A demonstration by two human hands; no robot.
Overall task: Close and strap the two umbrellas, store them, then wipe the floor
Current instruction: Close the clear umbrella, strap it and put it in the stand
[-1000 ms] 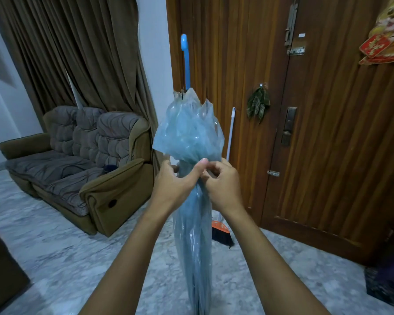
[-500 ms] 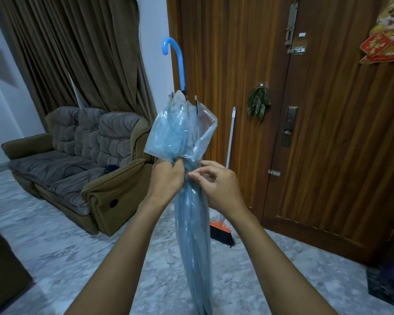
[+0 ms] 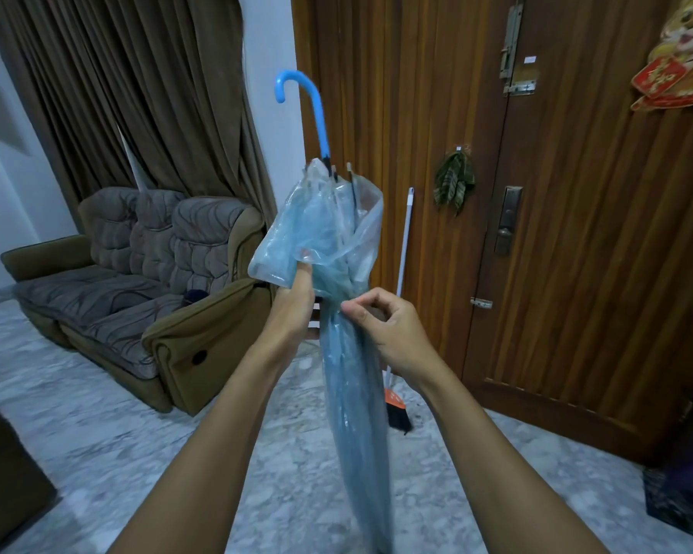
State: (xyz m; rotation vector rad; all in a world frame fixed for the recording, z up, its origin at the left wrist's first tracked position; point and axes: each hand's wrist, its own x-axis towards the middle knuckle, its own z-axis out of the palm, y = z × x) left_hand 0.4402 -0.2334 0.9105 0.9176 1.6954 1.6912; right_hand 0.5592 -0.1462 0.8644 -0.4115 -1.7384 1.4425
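Umbrella (image 3: 353, 393) stands upright, handle (image 3: 317, 109) up, between both hands: left hand (image 3: 293, 309) grips the folds, right hand (image 3: 389, 333) pinches its waist.

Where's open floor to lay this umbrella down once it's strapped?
Bare marble floor lies in front of the sofa, left of the umbrella, and again right of it along the door. It is crowded by the broom against the door and the dark box in the right corner.

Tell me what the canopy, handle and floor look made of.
Canopy: thin translucent blue plastic film, glossy and crinkled. Handle: smooth blue plastic, probably, evenly coloured. Floor: polished marble or marble-look tile, with grey-white veining and a faint sheen.
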